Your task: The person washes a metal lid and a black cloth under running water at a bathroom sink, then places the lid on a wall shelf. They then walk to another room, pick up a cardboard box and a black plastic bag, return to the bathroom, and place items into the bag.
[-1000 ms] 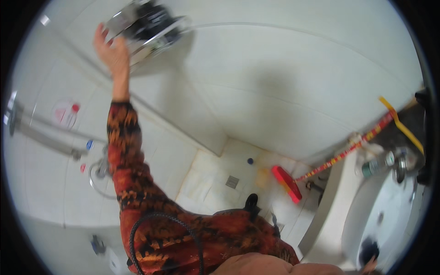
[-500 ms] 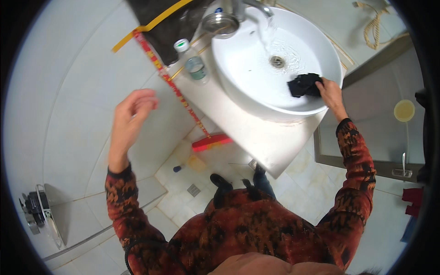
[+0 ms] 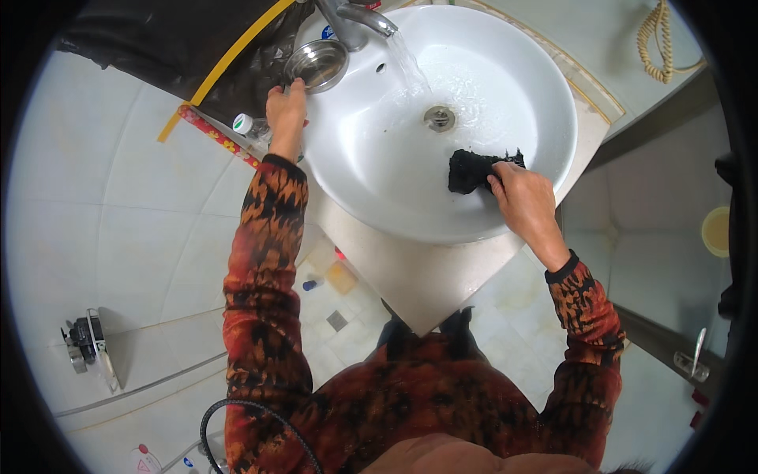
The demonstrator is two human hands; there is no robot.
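black cloth [image 3: 474, 169] crumpled, wet | right hand [image 3: 525, 201] pressing it | white basin [image 3: 379, 174]

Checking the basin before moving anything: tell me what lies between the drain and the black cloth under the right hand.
In the head view, only bare wet white basin lies between the drain and the black cloth that the right hand presses down; water from the tap runs there.

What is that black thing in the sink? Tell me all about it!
The black cloth is a small, crumpled rag with ragged edges, dark and probably wet. It lies bunched against the inner right slope of the white basin, beside the drain, clear of the running water. The right hand presses on its right edge.
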